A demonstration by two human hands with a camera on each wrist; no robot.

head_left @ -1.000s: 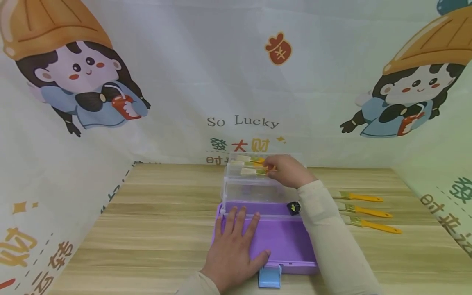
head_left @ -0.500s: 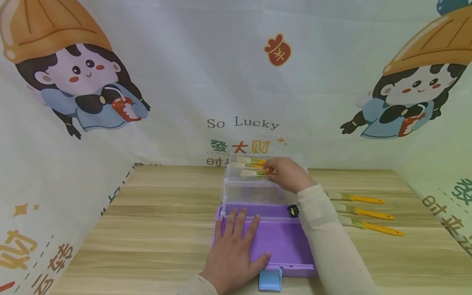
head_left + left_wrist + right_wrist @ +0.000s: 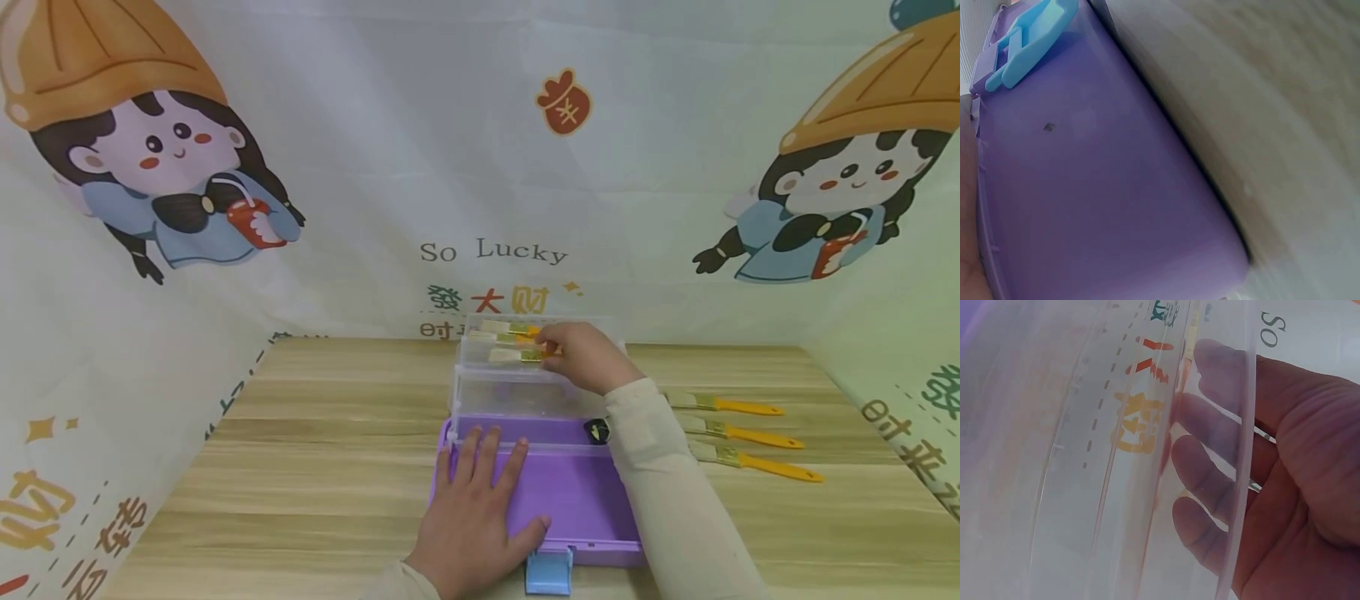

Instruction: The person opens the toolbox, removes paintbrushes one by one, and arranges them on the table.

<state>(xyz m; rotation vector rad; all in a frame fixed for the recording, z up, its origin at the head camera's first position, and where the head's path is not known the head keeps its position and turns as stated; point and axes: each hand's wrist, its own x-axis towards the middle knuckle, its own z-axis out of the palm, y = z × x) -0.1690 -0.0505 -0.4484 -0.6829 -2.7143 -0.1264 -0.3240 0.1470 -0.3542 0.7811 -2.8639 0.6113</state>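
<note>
A purple box (image 3: 577, 496) lies opened on the table, with a clear tiered tray (image 3: 480, 392) raised at its back. My left hand (image 3: 472, 517) rests spread over the box's left front, and the box's purple side (image 3: 1116, 169) fills much of the left wrist view. In the top tray lie paintbrushes with pale bristles and orange handles. My right hand (image 3: 588, 354) pinches the handle of the nearest paintbrush (image 3: 517, 356) there. Through the clear tray wall (image 3: 1247, 431), the right wrist view shows that hand's curled fingers (image 3: 1194, 462); the brush is mostly hidden.
Three more paintbrushes (image 3: 772, 436) lie side by side on the wooden table (image 3: 300, 467), right of the box, partly behind the right sleeve (image 3: 675, 483). A light-blue latch (image 3: 549, 572) hangs at the box front. A black label (image 3: 597, 431) shows near the right forearm.
Both hands keep almost the same place, the left on the box and the right at the tray's paintbrush. The head view has shifted slightly, so the table sits a little lower.
</note>
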